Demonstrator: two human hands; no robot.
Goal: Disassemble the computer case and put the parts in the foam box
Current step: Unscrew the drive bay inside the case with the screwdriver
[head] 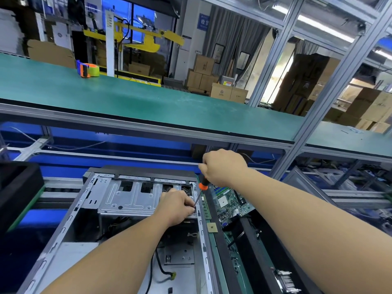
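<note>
Orange-and-black-handled screwdriver (202, 183) gripped in the right hand (224, 167), left hand (177, 205) pinching its tip at the open grey steel computer case's (89, 200) silver drive cage (129, 198), likely unscrewing it before lift-out.

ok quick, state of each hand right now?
Left hand: fingers curled at the screwdriver tip on the drive cage; what it pinches cannot be told.
Right hand: grips the screwdriver handle.
</note>
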